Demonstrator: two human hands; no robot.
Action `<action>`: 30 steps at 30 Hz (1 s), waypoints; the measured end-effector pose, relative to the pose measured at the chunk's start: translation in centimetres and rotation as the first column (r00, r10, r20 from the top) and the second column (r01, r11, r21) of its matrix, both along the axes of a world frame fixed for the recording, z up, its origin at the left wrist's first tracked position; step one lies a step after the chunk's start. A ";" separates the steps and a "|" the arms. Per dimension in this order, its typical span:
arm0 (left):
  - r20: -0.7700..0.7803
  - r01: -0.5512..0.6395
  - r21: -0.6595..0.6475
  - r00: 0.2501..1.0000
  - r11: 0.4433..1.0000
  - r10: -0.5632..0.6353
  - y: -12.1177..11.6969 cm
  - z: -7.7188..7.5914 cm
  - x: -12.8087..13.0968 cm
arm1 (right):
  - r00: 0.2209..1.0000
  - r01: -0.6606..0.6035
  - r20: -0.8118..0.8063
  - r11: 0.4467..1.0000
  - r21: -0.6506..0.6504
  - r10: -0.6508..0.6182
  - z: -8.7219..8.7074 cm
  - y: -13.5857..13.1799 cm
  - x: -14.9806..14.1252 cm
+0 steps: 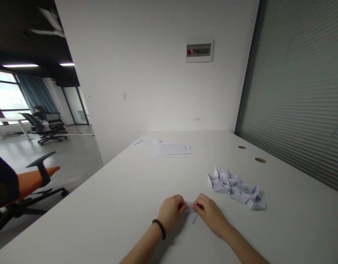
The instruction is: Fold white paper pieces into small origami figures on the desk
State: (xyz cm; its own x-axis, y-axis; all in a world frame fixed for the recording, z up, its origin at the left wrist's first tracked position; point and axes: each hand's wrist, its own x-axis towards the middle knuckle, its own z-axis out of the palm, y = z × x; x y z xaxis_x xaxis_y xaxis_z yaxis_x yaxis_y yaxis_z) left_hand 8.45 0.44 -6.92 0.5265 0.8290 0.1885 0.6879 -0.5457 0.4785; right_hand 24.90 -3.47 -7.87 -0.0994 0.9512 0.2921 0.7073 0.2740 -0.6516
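Note:
A small folded piece of white paper (191, 216) is between my hands, low over the white table (108, 212). My left hand (171, 211), with a dark band on the wrist, pinches its left side. On the other side, the fingers of my right hand (209, 212) are closed on its upper right edge. One pointed corner of the paper sticks out below the fingers, and the rest is partly hidden by them. Several folded paper pieces (237, 189) with upright points lie in a cluster to the right of my right hand.
Printed sheets (173, 149) lie in a stack toward the back of the table, with more loose sheets (146, 142) beside them. Two round holes (260, 160) pierce the right side. An orange-seated office chair (28, 183) stands off the left edge; a person (39, 112) sits far behind.

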 end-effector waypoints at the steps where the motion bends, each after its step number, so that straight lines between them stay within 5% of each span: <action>1: 0.006 -0.015 -0.012 1.000 1.000 0.015 0.0 -0.1 0.1 | 1.000 0.017 -0.014 1.000 -0.001 -0.017 -0.2 0.2 -0.1; 14: 0.163 -0.042 -0.138 0.984 0.990 0.065 0.5 -0.9 0.5 | 0.997 0.074 0.011 0.993 -0.091 -0.073 -1.7 1.2 -0.2; 20: 0.117 0.017 -0.120 0.993 0.993 -0.002 0.0 -0.9 0.6 | 0.999 -0.007 -0.032 0.996 -0.084 0.004 -1.2 0.6 -0.3; 30: 0.309 0.102 -0.231 0.951 0.968 -0.026 0.3 -1.6 0.0 | 0.998 0.004 -0.055 0.999 -0.052 -0.007 -0.7 0.1 -0.5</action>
